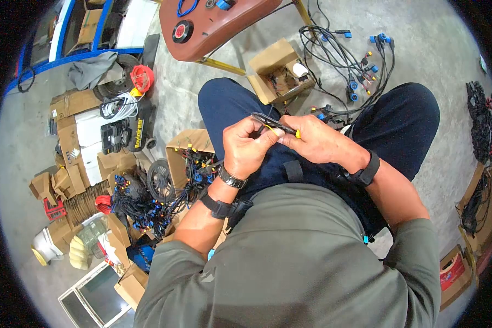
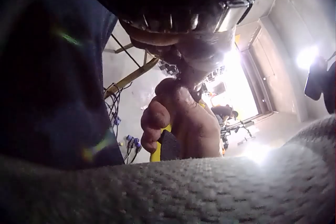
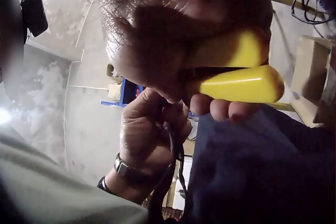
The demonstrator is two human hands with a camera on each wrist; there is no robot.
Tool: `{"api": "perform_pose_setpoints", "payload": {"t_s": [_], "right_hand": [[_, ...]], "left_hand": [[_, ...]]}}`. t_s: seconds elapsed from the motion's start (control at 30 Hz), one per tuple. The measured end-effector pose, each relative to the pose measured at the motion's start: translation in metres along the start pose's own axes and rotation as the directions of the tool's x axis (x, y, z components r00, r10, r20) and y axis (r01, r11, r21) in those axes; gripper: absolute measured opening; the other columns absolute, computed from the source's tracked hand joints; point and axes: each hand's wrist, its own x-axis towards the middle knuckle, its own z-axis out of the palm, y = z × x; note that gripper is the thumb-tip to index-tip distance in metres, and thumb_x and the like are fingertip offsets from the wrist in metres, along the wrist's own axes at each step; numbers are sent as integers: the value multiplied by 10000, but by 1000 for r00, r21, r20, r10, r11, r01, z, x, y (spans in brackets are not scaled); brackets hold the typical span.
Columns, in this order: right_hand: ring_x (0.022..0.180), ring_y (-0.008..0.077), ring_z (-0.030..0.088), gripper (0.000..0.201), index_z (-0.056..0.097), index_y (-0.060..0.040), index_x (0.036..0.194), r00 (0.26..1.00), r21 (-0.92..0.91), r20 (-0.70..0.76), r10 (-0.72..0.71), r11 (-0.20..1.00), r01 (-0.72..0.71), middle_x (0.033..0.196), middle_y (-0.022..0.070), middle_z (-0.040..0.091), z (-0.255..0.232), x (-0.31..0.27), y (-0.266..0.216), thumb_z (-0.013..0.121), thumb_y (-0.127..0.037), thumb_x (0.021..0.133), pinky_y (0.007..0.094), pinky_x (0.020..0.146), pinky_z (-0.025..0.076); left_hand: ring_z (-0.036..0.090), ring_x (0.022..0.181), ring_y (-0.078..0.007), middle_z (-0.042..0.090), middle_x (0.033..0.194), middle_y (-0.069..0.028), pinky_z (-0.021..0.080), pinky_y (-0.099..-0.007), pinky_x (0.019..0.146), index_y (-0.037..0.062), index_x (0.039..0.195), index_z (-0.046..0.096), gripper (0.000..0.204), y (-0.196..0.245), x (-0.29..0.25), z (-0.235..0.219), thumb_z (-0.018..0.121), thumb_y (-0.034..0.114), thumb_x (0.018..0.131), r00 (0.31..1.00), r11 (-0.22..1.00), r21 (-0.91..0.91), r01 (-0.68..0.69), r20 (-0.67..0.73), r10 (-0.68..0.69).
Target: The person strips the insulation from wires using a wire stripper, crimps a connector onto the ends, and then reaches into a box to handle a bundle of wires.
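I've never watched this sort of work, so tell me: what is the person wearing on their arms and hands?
Both hands are bare. The left wrist carries a metal-link watch, with a black strap just behind it. The right wrist has a black strap too. Grey-green sleeves stop short of the forearms.

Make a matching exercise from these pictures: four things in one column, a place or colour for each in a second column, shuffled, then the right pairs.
Things:
1. yellow-handled tool
2. wristwatch
3. open cardboard box
4. right hand

Places or colours:
A. on the floor, beyond the knees
B. on the left wrist
C. gripped in the right hand
D. over the lap, meeting the left hand

Pairs: 1-C, 2-B, 3-A, 4-D
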Motion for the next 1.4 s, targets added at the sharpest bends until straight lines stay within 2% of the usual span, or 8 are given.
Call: {"api": "perform_pose_setpoints", "payload": {"t_s": [0.07,0.17,0.37,0.47,0.57,0.87,1.1,1.4], "right_hand": [[767,441,609,262,580,2,924,1000,17,-19,-15,1000,16,753,239,608,2,-1,1,605,-259,930,480,648,464],[672,189,538,197,590,29,961,1000,18,-16,12,1000,-12,720,152,590,2,-1,-3,625,-162,927,373,643,453],[646,193,513,217,574,32,924,999,21,-31,17,1000,-17,695,143,563,3,0,-8,621,-180,931,372,620,440],[774,434,618,272,591,11,938,999,18,-31,27,999,-27,775,243,611,4,1,-5,606,-261,936,472,663,475],[767,430,621,288,588,19,932,998,28,-23,55,998,-55,775,246,609,2,1,-10,609,-268,937,468,659,475],[659,374,596,337,569,39,903,990,168,-65,129,979,-116,724,238,580,9,5,-2,587,-294,951,442,625,461],[618,84,540,169,560,-41,901,968,436,-38,248,876,-207,705,-1,564,14,15,-3,557,-201,959,276,519,457],[610,114,564,200,561,-23,968,918,650,-126,376,730,-209,730,32,587,0,43,-5,556,-224,970,274,513,485]], "left_hand": [[482,630,-48,605,679,25,403,-232,549,23,707,621,214,0,0,0,814,75,782,999,999,30,-37,-16,37],[473,621,-45,593,661,32,396,-231,540,26,694,616,220,-5,-1,0,814,68,779,997,997,50,-61,-43,63],[447,619,-40,569,654,42,383,-225,537,33,681,601,237,-9,-3,2,818,60,773,994,997,20,-70,-87,72],[428,615,-37,549,644,51,371,-223,532,39,668,590,258,-8,-3,2,824,70,773,993,998,33,-62,-101,65],[402,604,-35,518,625,61,351,-227,516,47,639,565,300,-7,-3,3,831,86,772,991,998,31,-46,-128,50],[341,565,-39,424,574,76,297,-239,471,57,582,478,428,-13,0,6,858,149,756,976,989,143,28,-218,4],[307,505,-50,385,463,19,281,-279,406,28,505,451,514,-10,10,8,873,222,727,944,971,226,77,-330,2],[328,508,-46,417,472,11,308,-281,417,21,502,481,514,-28,21,-9,873,262,732,880,965,202,167,-473,-53]]}}
